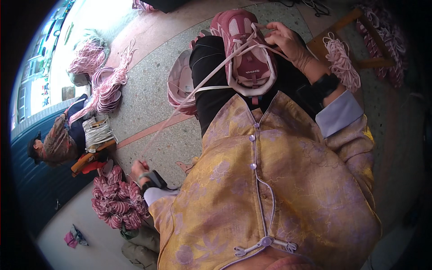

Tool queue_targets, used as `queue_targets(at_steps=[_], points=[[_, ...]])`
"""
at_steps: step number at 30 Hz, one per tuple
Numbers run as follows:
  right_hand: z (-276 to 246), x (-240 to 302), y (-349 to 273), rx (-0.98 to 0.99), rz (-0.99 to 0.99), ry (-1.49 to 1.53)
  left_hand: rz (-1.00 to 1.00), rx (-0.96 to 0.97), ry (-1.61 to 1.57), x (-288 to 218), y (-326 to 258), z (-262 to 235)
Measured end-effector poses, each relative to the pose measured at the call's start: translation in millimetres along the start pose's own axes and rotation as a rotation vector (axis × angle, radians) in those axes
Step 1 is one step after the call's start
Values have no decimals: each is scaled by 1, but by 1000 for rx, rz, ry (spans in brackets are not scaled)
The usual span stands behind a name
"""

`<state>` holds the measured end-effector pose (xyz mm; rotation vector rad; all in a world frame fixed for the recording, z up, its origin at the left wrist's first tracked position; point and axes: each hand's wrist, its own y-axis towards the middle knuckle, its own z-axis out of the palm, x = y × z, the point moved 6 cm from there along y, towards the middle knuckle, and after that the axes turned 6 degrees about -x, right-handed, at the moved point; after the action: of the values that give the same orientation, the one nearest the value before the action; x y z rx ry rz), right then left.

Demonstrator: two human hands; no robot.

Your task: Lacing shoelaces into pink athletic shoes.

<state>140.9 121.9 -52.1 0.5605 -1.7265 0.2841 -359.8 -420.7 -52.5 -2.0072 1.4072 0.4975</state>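
Pink and maroon, the shoe (245, 47) rests sole-down on my lap so its lacing faces me. My right hand (288, 42) pinches the pale lace (202, 83) at the eyelets, while my left hand (140, 170) is closed around the lace's far end, drawn out to the side, I judge to keep it taut. A heap of pink shoe uppers (117, 202) lies beside that hand, and a bundle of laces (343, 63) hangs over a wooden stool (360, 27). Another person (58, 139) sits farther left.

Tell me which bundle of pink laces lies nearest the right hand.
The pale pink bundle on the wooden stool, just beyond the right hand. The other lace heaps lie on the floor at the far left, beyond the left hand.
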Motion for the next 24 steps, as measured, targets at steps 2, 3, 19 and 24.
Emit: queue_targets(at_steps=[2,3,19,24], points=[[4,4,6,-52,127,-24,-28,149,-446,-44,-2,23],[9,2,8,-100,257,-36,-34,236,-558,-64,-2,26],[-37,10,11,-738,90,326,316,1054,-1424,-288,-73,-1],[-29,14,15,-730,136,571,456,824,-1608,-298,-69,-24]])
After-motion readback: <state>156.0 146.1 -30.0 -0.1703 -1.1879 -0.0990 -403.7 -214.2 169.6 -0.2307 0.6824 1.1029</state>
